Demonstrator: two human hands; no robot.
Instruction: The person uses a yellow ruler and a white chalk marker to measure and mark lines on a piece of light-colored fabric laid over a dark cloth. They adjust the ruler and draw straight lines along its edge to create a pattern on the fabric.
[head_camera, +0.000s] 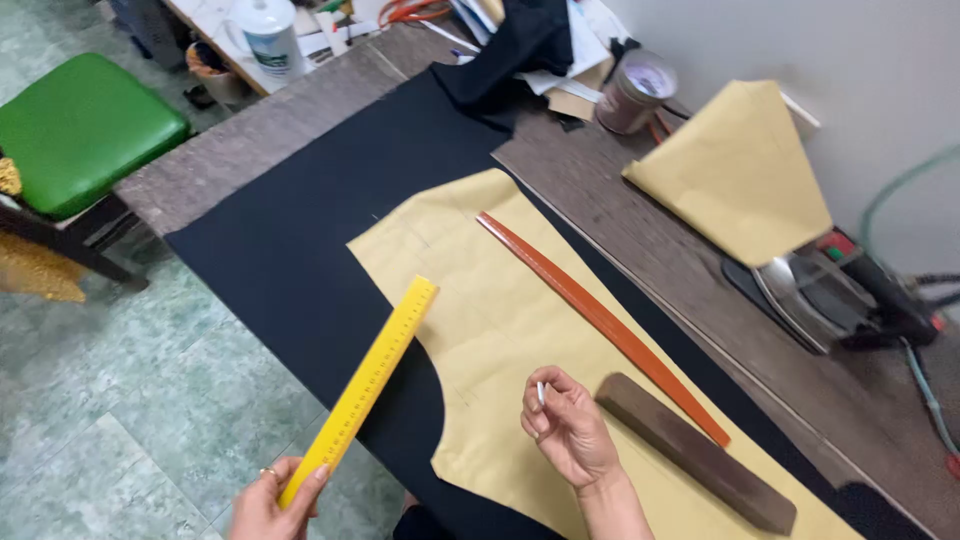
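Worktable carries black fabric with tan paper pattern on top. Left hand pinches yellow ruler left of the pattern; right hand, on the pattern, fingers curled round white chalk. Best practice: lay ruler flat along pattern edge before marking.

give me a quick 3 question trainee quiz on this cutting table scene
1. True or false: the left hand holds the yellow ruler by its near end.
2. What lies on the black fabric? A) a tan paper pattern B) a pair of scissors C) a green cushion
3. Fill in: the right hand, resting on the paper pattern, pinches a small ____ piece of chalk.

Key
1. True
2. A; the orange curved ruler and the dark wooden block rest on the pattern too.
3. white
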